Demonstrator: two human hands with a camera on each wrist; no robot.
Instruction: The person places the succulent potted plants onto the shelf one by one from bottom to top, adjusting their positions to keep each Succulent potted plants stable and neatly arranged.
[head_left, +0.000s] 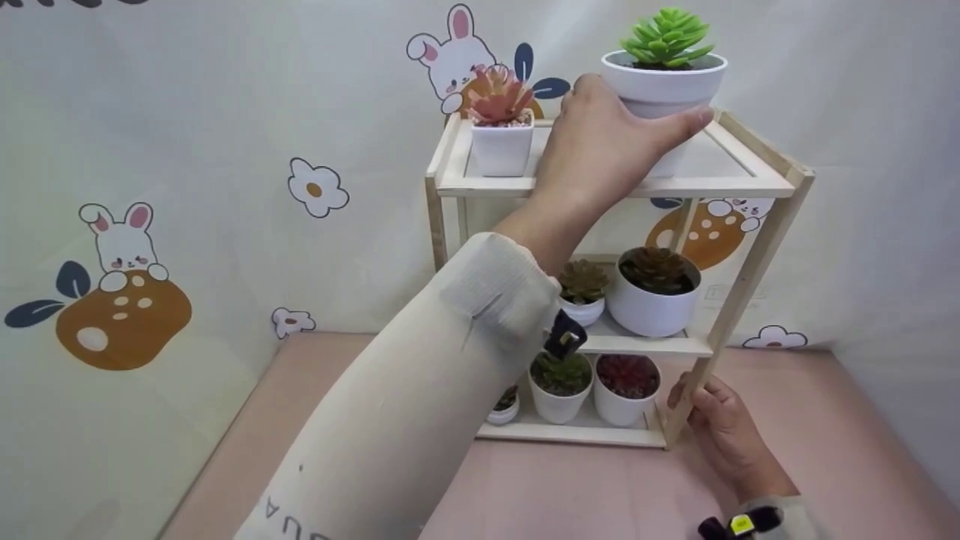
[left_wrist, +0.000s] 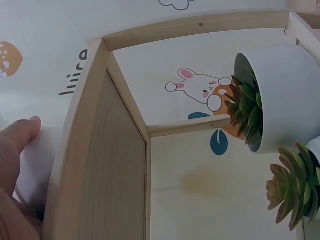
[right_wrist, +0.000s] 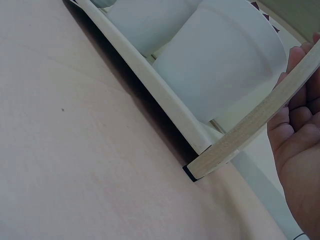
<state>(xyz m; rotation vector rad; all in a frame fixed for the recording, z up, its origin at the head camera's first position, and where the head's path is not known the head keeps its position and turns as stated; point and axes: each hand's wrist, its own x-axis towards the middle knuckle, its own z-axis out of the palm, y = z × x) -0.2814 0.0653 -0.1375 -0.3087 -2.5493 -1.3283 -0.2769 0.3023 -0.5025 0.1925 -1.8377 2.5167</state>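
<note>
In the head view my left hand (head_left: 600, 142) grips a white round pot (head_left: 664, 86) with a bright green artificial succulent (head_left: 667, 37) at the top of a wooden shelf rack (head_left: 761, 262). The thumb lies across the pot's front; my hand hides part of its lower half, and I cannot tell whether its base touches the top board. A square white pot (head_left: 502, 150) with a pink succulent (head_left: 499, 97) stands left of it. Lower down, my right hand (head_left: 724, 427) holds the rack's front right leg (right_wrist: 260, 112), its fingers curled round the wood.
On the middle shelf a wide white pot (head_left: 652, 304) and a smaller potted succulent (head_left: 583, 289) stand side by side. The bottom shelf bears a green succulent (head_left: 561, 379), a red one (head_left: 628, 379) and a small pot (head_left: 504, 409) partly behind my sleeve. A pink tabletop (head_left: 570, 487) lies beneath.
</note>
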